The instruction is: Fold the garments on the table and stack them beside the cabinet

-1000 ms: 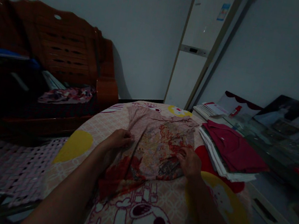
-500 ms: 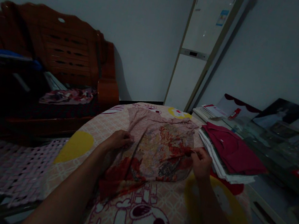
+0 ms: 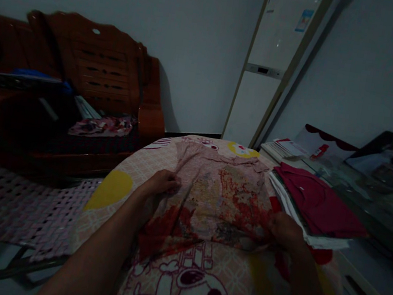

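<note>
A pale pink T-shirt (image 3: 208,193) with a red, yellow and grey print lies spread over a round table (image 3: 235,281) covered by a patterned cloth. My left hand (image 3: 166,182) is closed on the shirt's left edge. Gripped in my right hand (image 3: 286,228) is the shirt's right side, pulled out toward the right; the fingertips are partly hidden. Creases run down the shirt's left part, and its lower edge is uneven.
Folded clothes (image 3: 317,202), dark red on top, are stacked at the table's right edge. Beyond them stands a glass-topped cabinet (image 3: 370,193). At left are a wooden sofa (image 3: 101,69) and a woven chair (image 3: 18,204). A tall air conditioner (image 3: 257,87) stands behind.
My right hand has moved right and slightly down, stretching the shirt's right side outward. My left hand keeps its hold. The view has turned a little to the left.
</note>
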Available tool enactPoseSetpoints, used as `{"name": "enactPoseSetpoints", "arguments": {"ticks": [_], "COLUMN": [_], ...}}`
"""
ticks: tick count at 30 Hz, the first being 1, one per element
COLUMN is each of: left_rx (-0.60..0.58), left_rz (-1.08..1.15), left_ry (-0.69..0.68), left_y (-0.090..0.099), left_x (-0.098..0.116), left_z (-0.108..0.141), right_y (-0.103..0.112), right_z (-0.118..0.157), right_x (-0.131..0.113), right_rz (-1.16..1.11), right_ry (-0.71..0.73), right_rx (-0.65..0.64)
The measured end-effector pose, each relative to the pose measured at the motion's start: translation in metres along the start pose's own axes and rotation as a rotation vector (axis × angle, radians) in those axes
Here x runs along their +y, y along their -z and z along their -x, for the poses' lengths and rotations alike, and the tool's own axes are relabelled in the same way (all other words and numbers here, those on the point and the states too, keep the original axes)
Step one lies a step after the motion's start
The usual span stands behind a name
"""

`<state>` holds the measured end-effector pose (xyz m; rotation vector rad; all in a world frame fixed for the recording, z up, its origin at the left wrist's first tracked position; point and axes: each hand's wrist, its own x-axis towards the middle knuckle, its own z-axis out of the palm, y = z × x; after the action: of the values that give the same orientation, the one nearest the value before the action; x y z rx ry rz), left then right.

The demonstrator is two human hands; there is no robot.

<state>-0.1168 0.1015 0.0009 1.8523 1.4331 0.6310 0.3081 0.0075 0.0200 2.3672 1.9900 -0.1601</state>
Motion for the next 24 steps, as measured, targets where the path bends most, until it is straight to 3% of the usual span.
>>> {"name": "enactPoseSetpoints", "arguments": {"ticks": [2, 4, 6, 8, 12, 16, 20, 24], "left_rx": [0.089, 0.226, 0.364, 0.439, 0.444, 0.432, 0.426, 0.433], "left_rz": [0.069, 0.145, 0.214, 0.251, 0.227, 0.171, 0.157, 0.172], "left_ry": [0.056, 0.12, 0.161, 0.186, 0.218, 0.203, 0.184, 0.191], "left_y": [0.003, 0.005, 0.007, 0.007, 0.006, 0.006, 0.006, 0.005], "left_x": [-0.005, -0.014, -0.023, -0.031, -0.039, -0.039, -0.039, -0.038], "left_z": [-0.001, -0.003, -0.005, -0.006, -0.008, -0.007, -0.007, -0.007], "right_y": [0.0, -0.001, -0.003, -0.009, -0.025, -0.036, -0.044, -0.052], "right_z": [0.0, -0.001, 0.001, 0.01, 0.046, 0.08, 0.09, 0.089], "right_x": [0.003, -0.002, -0.019, -0.049, -0.125, -0.175, -0.195, -0.209], "right_rz": [0.06, 0.047, -0.071, -0.291, -0.575, -0.422, -0.128, 0.009], "right_ry": [-0.051, -0.046, 0.064, 0.285, 0.856, 1.21, 1.263, 1.242], "right_rx": [0.039, 0.157, 0.314, 0.394, 0.269, 0.071, 0.135, 0.225]}}
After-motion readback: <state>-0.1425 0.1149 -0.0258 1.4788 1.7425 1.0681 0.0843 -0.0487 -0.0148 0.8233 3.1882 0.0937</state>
